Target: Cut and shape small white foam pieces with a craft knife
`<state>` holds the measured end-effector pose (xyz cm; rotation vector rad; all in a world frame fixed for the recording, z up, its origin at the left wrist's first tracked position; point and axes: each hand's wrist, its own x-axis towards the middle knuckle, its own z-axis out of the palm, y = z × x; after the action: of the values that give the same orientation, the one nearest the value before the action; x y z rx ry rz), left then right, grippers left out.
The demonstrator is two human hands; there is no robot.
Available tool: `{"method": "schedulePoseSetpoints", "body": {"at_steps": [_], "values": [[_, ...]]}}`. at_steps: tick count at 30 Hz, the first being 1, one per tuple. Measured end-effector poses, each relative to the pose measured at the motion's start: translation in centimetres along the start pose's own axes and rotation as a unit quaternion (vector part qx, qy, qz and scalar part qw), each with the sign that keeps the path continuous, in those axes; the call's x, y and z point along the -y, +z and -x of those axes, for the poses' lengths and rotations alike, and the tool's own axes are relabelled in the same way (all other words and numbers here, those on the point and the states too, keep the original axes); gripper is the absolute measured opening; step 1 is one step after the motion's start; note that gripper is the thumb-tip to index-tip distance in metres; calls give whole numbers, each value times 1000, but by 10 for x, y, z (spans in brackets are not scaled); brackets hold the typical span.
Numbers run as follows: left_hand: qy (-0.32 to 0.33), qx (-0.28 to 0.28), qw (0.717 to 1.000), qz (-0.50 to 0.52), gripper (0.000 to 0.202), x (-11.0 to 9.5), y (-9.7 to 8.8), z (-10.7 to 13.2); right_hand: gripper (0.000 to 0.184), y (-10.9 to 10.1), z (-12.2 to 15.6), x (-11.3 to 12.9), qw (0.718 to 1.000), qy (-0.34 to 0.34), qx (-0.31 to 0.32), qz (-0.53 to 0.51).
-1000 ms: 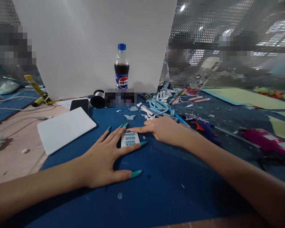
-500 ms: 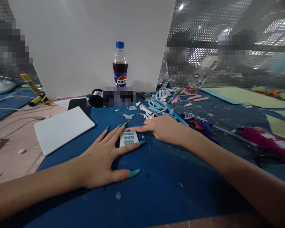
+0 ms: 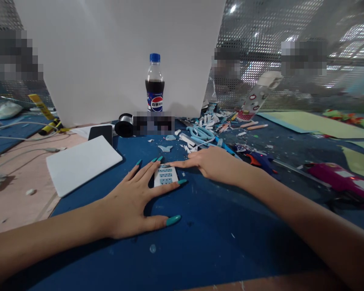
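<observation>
A small white card (image 3: 157,182) lies flat on the blue mat, bearing rows of light-blue pieces (image 3: 165,175) with dark dots. My left hand (image 3: 130,202) rests palm down with its fingers spread, long teal nails showing. Its fingers lie around and across the card's left and lower edges, holding nothing. From the right, my right hand (image 3: 215,163) reaches in with the index finger stretched out, its tip on the card's upper edge. The other fingers of that hand look curled and are partly hidden; I see nothing held in it.
A cola bottle (image 3: 155,87) stands behind, before a white board (image 3: 115,52). A white rectangular slab (image 3: 85,165) overlaps a black phone (image 3: 100,132) at left. Light-blue and white scraps (image 3: 200,131) lie beyond my right hand. A magenta tool (image 3: 342,178) sits at far right.
The whole view has shifted very slightly, so everything appears a little further right. Both hands stay in place on the card.
</observation>
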<state>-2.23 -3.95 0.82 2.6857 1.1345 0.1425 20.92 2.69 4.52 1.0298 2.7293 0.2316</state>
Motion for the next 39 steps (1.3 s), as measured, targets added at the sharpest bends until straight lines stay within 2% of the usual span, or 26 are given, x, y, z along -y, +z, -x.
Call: {"method": "schedulePoseSetpoints", "body": {"at_steps": [4,18,24,30,39], "values": [[-1,8,1000,-3,64,-1,-1,-1,71,2,2,-3,1000,-10,-19,-1],[-5,9,1000,-2,64,-2,-2,-1,69,-7,6,-3,999,21,25,-16],[-4,10,1000,-3,63,-1,-1,-1,71,-6,9,-5,1000,12,5,-18],[-4,14,1000,-4,64,-1,-1,-1,72,-7,9,-5,1000,16,14,-9],[-1,17,1000,0,64,-2,-3,-2,70,-3,10,-10,999,-16,-29,8]]}}
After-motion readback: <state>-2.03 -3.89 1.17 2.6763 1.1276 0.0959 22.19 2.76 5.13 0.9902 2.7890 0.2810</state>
